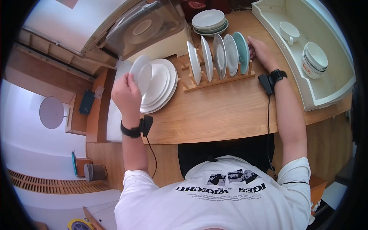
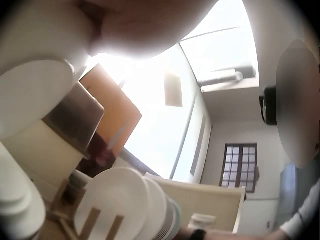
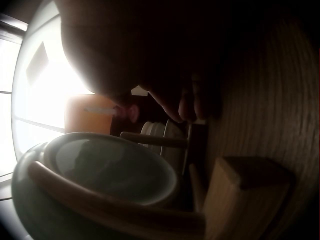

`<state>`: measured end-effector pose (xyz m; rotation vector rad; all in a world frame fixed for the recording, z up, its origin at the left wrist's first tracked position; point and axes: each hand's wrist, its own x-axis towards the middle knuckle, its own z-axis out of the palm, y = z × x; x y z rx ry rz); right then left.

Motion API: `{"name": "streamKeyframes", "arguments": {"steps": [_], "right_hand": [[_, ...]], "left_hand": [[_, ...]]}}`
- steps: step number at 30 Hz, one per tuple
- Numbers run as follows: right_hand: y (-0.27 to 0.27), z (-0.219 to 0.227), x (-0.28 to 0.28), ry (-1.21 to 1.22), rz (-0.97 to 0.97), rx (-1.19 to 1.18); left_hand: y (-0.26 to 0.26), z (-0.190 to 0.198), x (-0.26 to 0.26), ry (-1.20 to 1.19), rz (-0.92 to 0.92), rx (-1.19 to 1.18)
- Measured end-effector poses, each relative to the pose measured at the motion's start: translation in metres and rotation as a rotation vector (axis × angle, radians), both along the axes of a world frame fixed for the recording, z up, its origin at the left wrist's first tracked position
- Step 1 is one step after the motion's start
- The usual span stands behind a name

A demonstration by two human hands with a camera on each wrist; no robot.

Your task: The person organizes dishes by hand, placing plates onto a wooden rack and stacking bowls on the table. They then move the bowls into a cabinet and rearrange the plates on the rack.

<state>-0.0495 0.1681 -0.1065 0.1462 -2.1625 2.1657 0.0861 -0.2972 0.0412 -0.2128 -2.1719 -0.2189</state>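
My left hand (image 1: 126, 94) pinches a small white plate (image 1: 142, 73) by its rim and keeps it tilted on edge over the stack of white plates (image 1: 168, 88). Part of the held plate (image 2: 32, 95) also shows in the left wrist view. To the right, a wooden dish rack (image 1: 218, 83) holds several plates on edge, white ones and a teal plate (image 1: 241, 51) at the right end. My right hand (image 1: 261, 53) is beside that end, fingers close to the teal plate. In the dark right wrist view, its fingers (image 3: 187, 102) hang past the rack's end.
Behind the rack stands a pile of bowls and dishes (image 1: 209, 23). A bin with a clear lid (image 1: 145, 28) is at the back left. On the right, a cream tray (image 1: 306, 86) holds a white cup (image 1: 289, 32) and stacked bowls (image 1: 315, 61). The wooden table (image 1: 214, 119) ends near my body.
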Motion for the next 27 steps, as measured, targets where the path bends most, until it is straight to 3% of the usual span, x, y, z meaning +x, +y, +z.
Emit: {"name": "streamKeyframes", "arguments": {"steps": [3,10,15,27], "right_hand": [[0.001,-0.003,-0.003,-0.013,0.016,-0.014],[-0.002,0.002,0.002,-0.001,0.008,-0.008],[-0.003,0.005,0.004,-0.020,-0.015,0.001],[-0.003,0.001,0.001,-0.017,-0.013,-0.013]], "left_hand": [[0.011,0.023,-0.009,-0.049,0.029,0.320],[0.038,0.052,-0.036,-0.103,-0.205,0.671],[0.072,0.047,-0.061,-0.006,-0.282,0.601],[0.131,-0.014,-0.067,-0.053,-0.152,0.270]]}}
